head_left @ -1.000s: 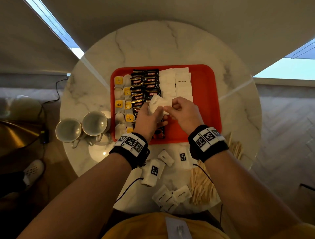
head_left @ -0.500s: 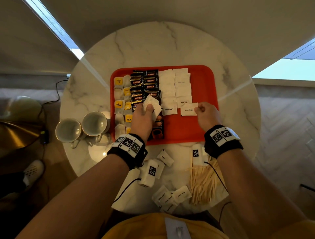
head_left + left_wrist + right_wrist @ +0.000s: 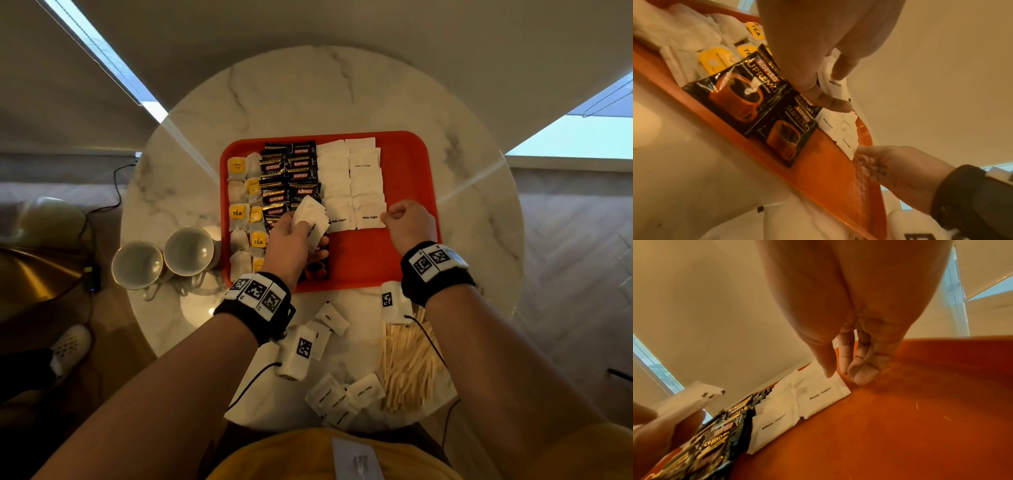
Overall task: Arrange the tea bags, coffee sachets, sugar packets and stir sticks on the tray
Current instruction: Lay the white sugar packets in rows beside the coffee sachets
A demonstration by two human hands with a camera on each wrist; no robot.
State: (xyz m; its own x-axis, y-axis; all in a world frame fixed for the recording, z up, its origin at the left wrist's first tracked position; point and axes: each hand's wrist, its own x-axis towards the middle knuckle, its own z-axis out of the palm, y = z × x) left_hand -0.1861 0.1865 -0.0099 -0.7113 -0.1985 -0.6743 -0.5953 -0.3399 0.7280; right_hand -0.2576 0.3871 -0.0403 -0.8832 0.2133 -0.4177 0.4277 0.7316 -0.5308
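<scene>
Judging by the tray (image 3: 416, 164), the job is well past halfway. Tea bags (image 3: 245, 209) fill the left column, coffee sachets (image 3: 291, 178) stand beside them, and two columns of sugar packets (image 3: 352, 181) run down the middle, stopping short of the near edge. The right part of the tray is bare.

The left hand (image 3: 291, 243) hovers over the near sachets, its fingers curled round a small fan of packets (image 3: 310, 219) — the supply for what comes next. The right hand (image 3: 407, 222) sits low on the tray with fingers curled; its thumb tip rests at the right edge of the newest packet (image 3: 822, 395), at the near end of the right column, and it holds nothing that I can see.

Still to do: lay the held packets, gather the loose ones (image 3: 342, 397) on the table (image 3: 342, 85) near the body, and move the stir sticks (image 3: 411, 373) — none of these is on the tray yet.
</scene>
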